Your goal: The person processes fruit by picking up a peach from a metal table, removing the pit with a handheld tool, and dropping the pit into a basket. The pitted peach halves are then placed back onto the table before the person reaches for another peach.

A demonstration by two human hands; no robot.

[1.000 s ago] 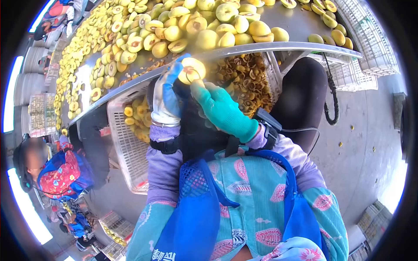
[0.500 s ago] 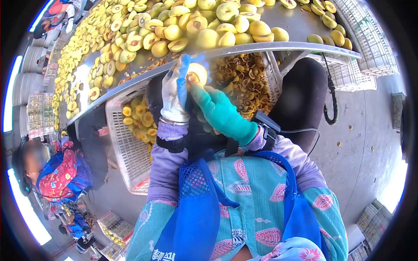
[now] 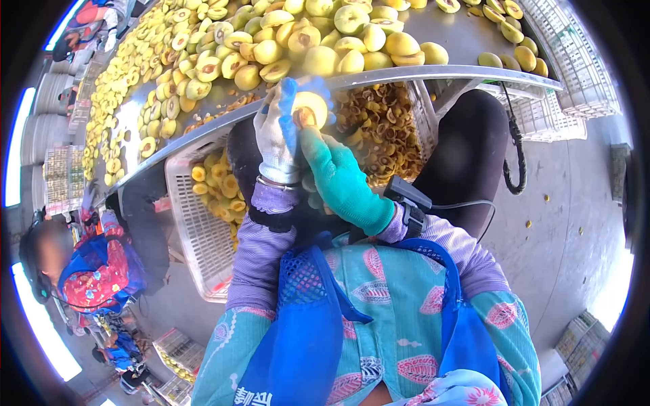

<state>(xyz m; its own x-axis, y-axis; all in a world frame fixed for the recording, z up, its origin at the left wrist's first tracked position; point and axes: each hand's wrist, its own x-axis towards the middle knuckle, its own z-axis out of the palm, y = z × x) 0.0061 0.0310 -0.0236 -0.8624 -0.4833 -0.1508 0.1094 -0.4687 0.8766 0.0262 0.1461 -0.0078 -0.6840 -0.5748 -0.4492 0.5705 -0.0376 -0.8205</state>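
My left hand (image 3: pixel 277 139), in a white glove with blue fingers, grips a yellow peach half (image 3: pixel 313 105) with its cut face turned up towards me. My right hand (image 3: pixel 345 179), in a green glove, is closed, with its fingertips pressed against the brown middle of that half. Whether a small tool sits in the right fingers is hidden. Both hands are just in front of the metal table edge (image 3: pixel 379 76), above my lap.
Many peach halves (image 3: pixel 196 88) cover the metal table. Beneath its edge are a crate of brown scraps (image 3: pixel 386 128) and a white crate (image 3: pixel 196 223) holding yellow halves. A co-worker (image 3: pixel 95 271) sits at the left. White crates (image 3: pixel 569 61) stand at the right.
The peach half has shifted slightly right in my left hand, and its cut face shows more fully. My right hand has moved slightly left and down. The co-worker's arm now reaches towards the table.
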